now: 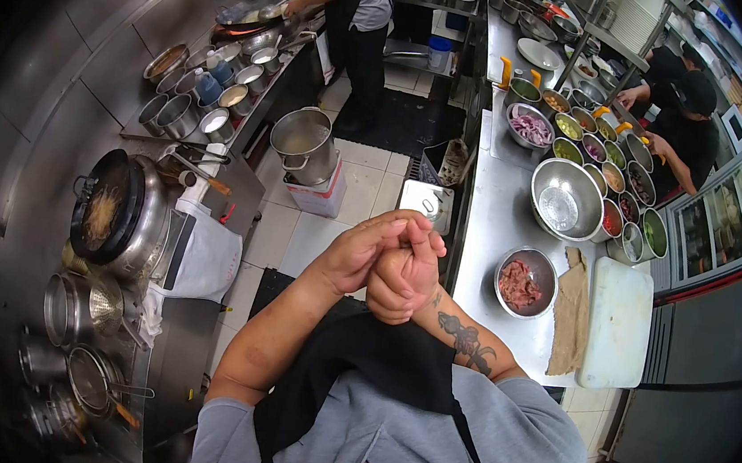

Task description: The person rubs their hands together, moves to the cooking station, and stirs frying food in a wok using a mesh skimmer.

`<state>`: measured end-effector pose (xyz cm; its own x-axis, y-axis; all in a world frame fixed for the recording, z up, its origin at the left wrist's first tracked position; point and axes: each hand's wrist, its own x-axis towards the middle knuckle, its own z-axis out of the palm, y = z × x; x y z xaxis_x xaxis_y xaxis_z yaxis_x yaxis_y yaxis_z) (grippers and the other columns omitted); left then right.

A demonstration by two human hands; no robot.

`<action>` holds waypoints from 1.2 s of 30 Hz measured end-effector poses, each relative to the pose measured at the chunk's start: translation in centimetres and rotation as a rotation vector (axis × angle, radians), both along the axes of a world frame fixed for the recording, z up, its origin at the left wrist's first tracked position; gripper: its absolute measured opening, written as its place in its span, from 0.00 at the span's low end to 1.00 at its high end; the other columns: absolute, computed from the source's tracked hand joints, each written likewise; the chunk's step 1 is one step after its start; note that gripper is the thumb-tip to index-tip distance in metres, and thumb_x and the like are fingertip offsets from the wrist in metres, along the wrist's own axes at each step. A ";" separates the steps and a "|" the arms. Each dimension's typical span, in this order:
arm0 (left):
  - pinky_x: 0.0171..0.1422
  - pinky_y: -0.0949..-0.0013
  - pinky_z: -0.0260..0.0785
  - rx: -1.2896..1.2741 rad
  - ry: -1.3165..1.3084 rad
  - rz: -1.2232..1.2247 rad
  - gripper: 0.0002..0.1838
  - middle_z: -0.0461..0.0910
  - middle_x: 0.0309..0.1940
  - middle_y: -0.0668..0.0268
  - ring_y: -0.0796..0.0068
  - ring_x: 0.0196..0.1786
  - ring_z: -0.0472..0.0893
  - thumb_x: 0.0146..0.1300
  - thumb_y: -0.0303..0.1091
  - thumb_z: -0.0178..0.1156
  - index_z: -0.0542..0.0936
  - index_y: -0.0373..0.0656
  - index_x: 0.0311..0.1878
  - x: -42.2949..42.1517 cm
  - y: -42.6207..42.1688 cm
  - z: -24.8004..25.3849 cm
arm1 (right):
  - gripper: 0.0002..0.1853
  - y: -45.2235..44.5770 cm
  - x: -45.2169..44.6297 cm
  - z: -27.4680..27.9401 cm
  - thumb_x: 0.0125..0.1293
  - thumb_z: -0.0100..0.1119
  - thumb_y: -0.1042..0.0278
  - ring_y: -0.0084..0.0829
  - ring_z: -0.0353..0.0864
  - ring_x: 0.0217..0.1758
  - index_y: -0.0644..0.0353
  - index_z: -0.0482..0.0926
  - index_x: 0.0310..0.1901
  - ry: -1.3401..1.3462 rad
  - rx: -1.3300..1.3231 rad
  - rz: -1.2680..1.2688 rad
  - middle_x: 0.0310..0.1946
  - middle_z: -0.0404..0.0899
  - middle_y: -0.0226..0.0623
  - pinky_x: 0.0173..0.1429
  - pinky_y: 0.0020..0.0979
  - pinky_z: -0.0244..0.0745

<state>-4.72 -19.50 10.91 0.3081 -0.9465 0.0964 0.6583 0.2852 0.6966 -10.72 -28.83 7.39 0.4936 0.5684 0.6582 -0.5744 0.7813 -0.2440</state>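
Steel walls and worktops line both sides of this kitchen, with pale floor tiles [362,182] running between them. Someone in a grey shirt [357,3] works at the stove ahead, and people in black [686,132] stand across the bench [495,199]. Out over the aisle, the left hand [357,252] and right hand [404,281] meet, touching, short of the bench's left edge. From what I can see, the left fingers are pressed together and bent over towards the right hand, whose lower fingers curl in to the palm while the index finger points up. I can't tell whether anything sits between them. Nearest on the bench is a steel bowl [547,282] of raw-looking meat [519,286], near that left edge, to the right of the fingers and apart from them. Beside it lies a brown cloth [570,313], then a white board [619,331] at the near right corner. Beyond the meat stands a bigger steel bowl [542,194], with sliced onions [528,126] past it by the left edge
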 end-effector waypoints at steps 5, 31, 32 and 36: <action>0.66 0.56 0.65 -0.026 -0.042 -0.030 0.17 0.73 0.52 0.42 0.53 0.59 0.73 0.71 0.42 0.48 0.73 0.42 0.55 0.3 0.2 -0.6 | 0.46 0.0 -0.2 -0.1 0.64 0.19 0.23 0.31 0.63 0.15 0.65 0.71 0.24 0.041 -0.022 -0.011 0.16 0.64 0.39 0.15 0.28 0.62; 0.63 0.65 0.68 0.085 -0.132 0.092 0.13 0.79 0.48 0.50 0.63 0.53 0.78 0.72 0.35 0.48 0.77 0.37 0.49 0.4 0.7 0.4 | 0.45 -0.5 -0.7 -0.6 0.65 0.20 0.24 0.31 0.63 0.15 0.64 0.71 0.24 0.148 -0.111 -0.088 0.16 0.64 0.39 0.15 0.28 0.62; 0.63 0.64 0.68 0.091 -0.131 0.100 0.13 0.79 0.47 0.51 0.63 0.53 0.78 0.72 0.35 0.48 0.77 0.37 0.49 0.3 0.7 0.4 | 0.45 -0.5 -0.7 -0.6 0.65 0.20 0.24 0.31 0.63 0.15 0.64 0.71 0.24 0.152 -0.115 -0.089 0.16 0.64 0.39 0.15 0.28 0.62; 0.63 0.64 0.69 0.094 -0.136 0.123 0.14 0.79 0.48 0.50 0.62 0.54 0.78 0.72 0.35 0.48 0.76 0.36 0.51 0.3 0.7 0.4 | 0.45 -0.6 -0.5 -0.7 0.65 0.20 0.24 0.31 0.63 0.15 0.64 0.70 0.24 0.162 -0.118 -0.094 0.16 0.64 0.39 0.15 0.28 0.62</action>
